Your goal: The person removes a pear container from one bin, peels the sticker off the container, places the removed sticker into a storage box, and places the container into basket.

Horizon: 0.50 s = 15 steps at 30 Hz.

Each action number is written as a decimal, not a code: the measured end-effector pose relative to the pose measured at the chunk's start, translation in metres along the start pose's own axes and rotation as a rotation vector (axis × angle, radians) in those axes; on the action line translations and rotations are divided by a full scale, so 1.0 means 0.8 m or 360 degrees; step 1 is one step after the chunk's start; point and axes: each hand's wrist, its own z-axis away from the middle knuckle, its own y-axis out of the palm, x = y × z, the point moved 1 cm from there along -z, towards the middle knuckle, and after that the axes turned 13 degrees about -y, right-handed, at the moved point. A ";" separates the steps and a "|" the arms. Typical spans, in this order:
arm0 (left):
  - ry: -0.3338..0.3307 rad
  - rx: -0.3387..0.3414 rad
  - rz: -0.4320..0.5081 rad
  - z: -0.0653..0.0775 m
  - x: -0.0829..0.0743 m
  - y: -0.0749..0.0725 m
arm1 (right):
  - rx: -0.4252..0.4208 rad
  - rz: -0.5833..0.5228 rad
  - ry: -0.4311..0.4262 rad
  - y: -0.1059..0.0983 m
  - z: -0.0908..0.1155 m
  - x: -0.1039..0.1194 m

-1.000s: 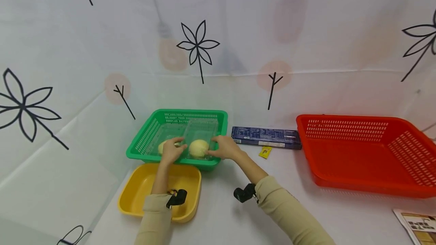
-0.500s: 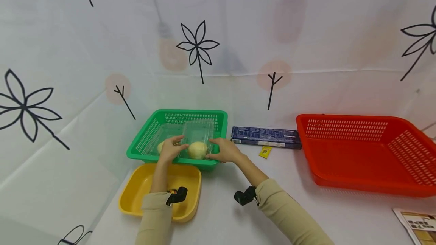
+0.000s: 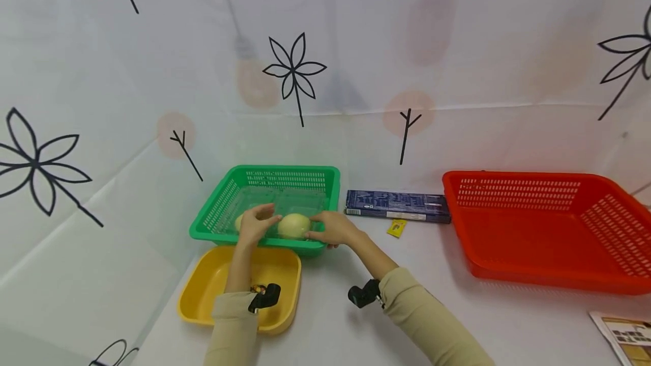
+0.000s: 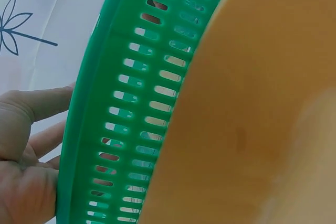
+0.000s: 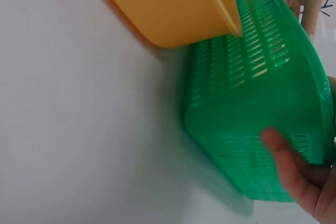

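Note:
Two clear plastic boxes lie side by side in the green basket (image 3: pixel 203 220). The right clear box (image 3: pixel 305 199) has a pale yellow round item (image 3: pixel 294 226) in its near end; its kind is not clear. In the left clear box (image 3: pixel 249 199) a similar item shows only partly, behind my left hand (image 3: pixel 255 225). That hand reaches over the near rim, thumb and fingers spread, beside the right box. My right hand (image 3: pixel 333 229) is at the basket's right rim, fingertips beside the round item. In the right wrist view, one of its fingers (image 5: pixel 287 163) lies outside the basket wall.
A yellow tub (image 3: pixel 203 287) stands in front of the green basket, under my left forearm. To the right are a dark blue flat box (image 3: pixel 396 205), a small yellow packet (image 3: pixel 396 227) and a red basket (image 3: pixel 524 236). A printed sheet (image 3: pixel 628 335) lies at the lower right.
The right clear box was tilted up between my hands; it has shifted slightly left and now lies flat in the basket. My hands have hardly moved.

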 end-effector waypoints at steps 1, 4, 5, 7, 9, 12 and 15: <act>0.0006 -0.0007 0.0000 0.000 0.000 0.001 | -0.0035 -0.0022 -0.0029 0.001 0.001 -0.001; 0.0008 -0.0042 0.0022 0.000 0.002 0.002 | -0.0131 -0.0093 -0.0053 0.002 0.007 0.003; 0.0011 -0.0056 0.0022 0.000 0.002 0.002 | -0.0170 -0.0105 -0.0058 0.003 0.009 0.003; 0.0019 -0.0076 0.0026 0.000 0.004 0.002 | -0.0253 -0.0163 -0.0064 0.005 0.014 0.004; 0.0029 -0.0091 0.0027 0.002 0.004 0.001 | -0.0349 -0.0256 -0.0058 0.007 0.021 0.004; 0.0050 -0.0098 0.0047 0.005 0.003 0.000 | -0.0510 -0.0446 -0.0073 0.005 0.038 0.004; 0.0056 -0.0093 0.0076 0.009 0.001 -0.003 | -0.0641 -0.0418 -0.0107 -0.003 0.060 0.002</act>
